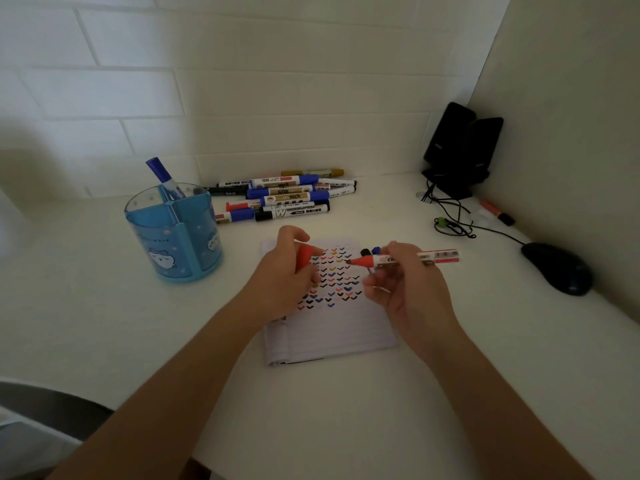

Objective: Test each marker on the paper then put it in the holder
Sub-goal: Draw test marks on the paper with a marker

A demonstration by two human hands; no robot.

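White desk surface is meeting a white tiled wall at the rear. A lined paper sheet is lying flat at desk centre, carrying rows of coloured ticks. My left hand is gripping a red plastic marker cap. My right hand is gripping an uncapped red whiteboard marker, tip pointing left over the ticks. A translucent blue plastic holder is standing well left, containing one blue-capped marker. A pile of capped markers is lying along the wall.

Uncapped red marker hovers level over tick-covered paper; blue holder stands upright nearby.
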